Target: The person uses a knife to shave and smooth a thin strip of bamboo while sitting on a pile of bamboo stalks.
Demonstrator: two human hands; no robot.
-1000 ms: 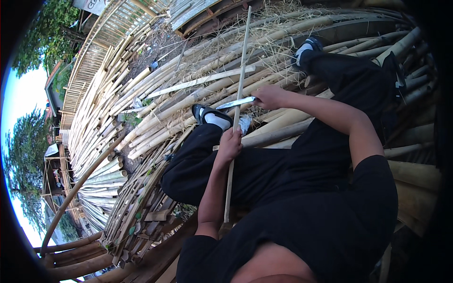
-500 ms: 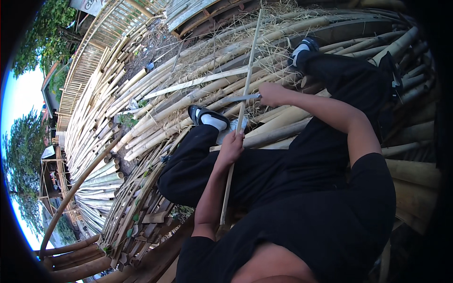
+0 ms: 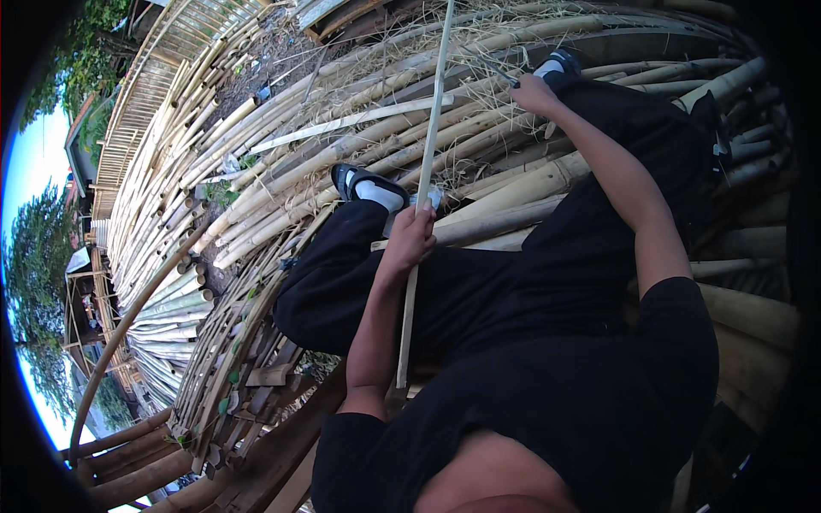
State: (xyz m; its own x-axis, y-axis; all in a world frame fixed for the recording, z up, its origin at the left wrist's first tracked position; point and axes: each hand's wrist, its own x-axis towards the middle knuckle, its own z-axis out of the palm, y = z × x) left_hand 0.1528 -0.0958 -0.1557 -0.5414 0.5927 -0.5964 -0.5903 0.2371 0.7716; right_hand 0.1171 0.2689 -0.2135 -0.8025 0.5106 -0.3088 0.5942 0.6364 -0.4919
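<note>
Here's the left hand [image 3: 413, 232], and I've got it wrapped firmly around a long pale bamboo strip [image 3: 434, 111], fingers curled tight just above the lap. The strip stands lengthways in front of me, lower end by the dark shirt [image 3: 547, 402], upper end running out past the top edge of my view. Over to the right hand [image 3: 534, 94]: it's a fist, out beyond the knee, closed on the dark handle of a thin knife [image 3: 503, 76]. I see the blade almost edge-on, pointing up and left toward the strip, a gap between them. Near the strip sits the left foot in its dark sandal [image 3: 342, 181] and white sock; the other foot is close beside the right hand. Below it all, bamboo poles [image 3: 505, 192] spread in rows, with straw-like shavings [image 3: 402, 81] scattered over them, and a flat pale slat [image 3: 351, 126] lies left of the strip.
</note>
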